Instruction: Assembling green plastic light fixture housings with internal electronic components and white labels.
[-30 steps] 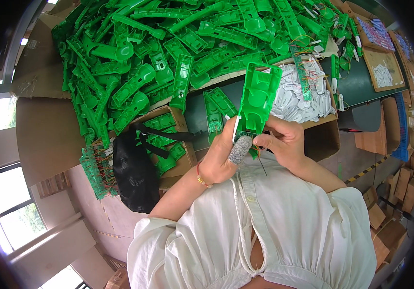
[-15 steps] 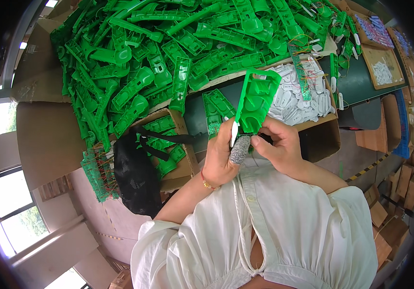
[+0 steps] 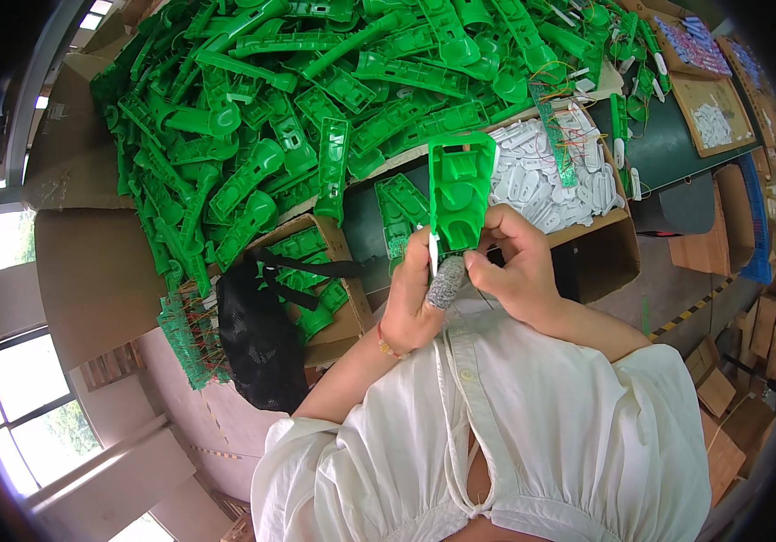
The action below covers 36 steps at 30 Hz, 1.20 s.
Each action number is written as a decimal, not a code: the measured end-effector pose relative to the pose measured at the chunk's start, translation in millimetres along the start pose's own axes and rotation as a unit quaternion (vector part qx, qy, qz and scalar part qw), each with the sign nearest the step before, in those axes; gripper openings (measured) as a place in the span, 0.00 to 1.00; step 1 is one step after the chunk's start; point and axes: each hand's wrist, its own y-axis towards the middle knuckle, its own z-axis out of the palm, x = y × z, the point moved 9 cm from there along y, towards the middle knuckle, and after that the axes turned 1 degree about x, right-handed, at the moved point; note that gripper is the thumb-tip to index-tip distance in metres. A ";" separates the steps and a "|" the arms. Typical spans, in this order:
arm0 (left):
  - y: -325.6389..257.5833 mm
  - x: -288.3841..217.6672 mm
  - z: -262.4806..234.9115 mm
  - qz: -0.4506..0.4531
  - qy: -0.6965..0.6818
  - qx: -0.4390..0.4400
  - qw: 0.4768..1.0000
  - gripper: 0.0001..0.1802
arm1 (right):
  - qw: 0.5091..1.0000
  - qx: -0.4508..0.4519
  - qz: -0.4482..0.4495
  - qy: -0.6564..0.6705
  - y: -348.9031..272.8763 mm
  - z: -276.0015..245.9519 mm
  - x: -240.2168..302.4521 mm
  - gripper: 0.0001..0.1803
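A green plastic housing (image 3: 462, 190) with ribbed hollows inside stands upright between my hands, its open side facing me. My left hand (image 3: 410, 303) is closed around its lower end; a grey knitted cover (image 3: 446, 282) wraps the thumb. A small white plastic piece (image 3: 434, 244) shows at the housing's left edge, beside my left fingers. My right hand (image 3: 525, 275) is closed, thumb and fingers bent together against the housing's lower right corner. Whatever they pinch is hidden. A thin dark wire seems to hang just below that thumb.
A large heap of green housings (image 3: 288, 126) covers the far table. White plastic parts (image 3: 550, 172) fill a box at right. An open carton (image 3: 347, 271) with green parts stands at left, a black mesh bag (image 3: 257, 334) hanging by it. Green circuit boards with wires (image 3: 191, 334) lie farther left.
The housing has turned more upright and shifted slightly left, showing its inside more squarely. Both hands keep their places at its lower end, with the right fingers a little higher and more bent.
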 end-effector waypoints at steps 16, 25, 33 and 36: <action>-0.9 28.6 16.7 -0.207 -0.423 0.018 0.882 0.26 | 0.981 0.051 0.118 0.146 3.1 1.3 -16.9 0.17; -21.4 42.8 -12.0 -0.191 -0.103 0.014 0.976 0.22 | 0.983 0.084 0.144 0.074 -2.0 -10.0 -32.0 0.11; -43.8 129.1 -58.2 -0.363 -0.154 -0.229 0.890 0.35 | 0.950 0.079 0.011 -0.301 25.8 5.8 -81.8 0.13; -39.0 127.6 -48.2 -0.379 -0.212 -0.237 0.869 0.27 | 0.920 0.106 0.149 -0.347 32.2 17.6 -106.7 0.23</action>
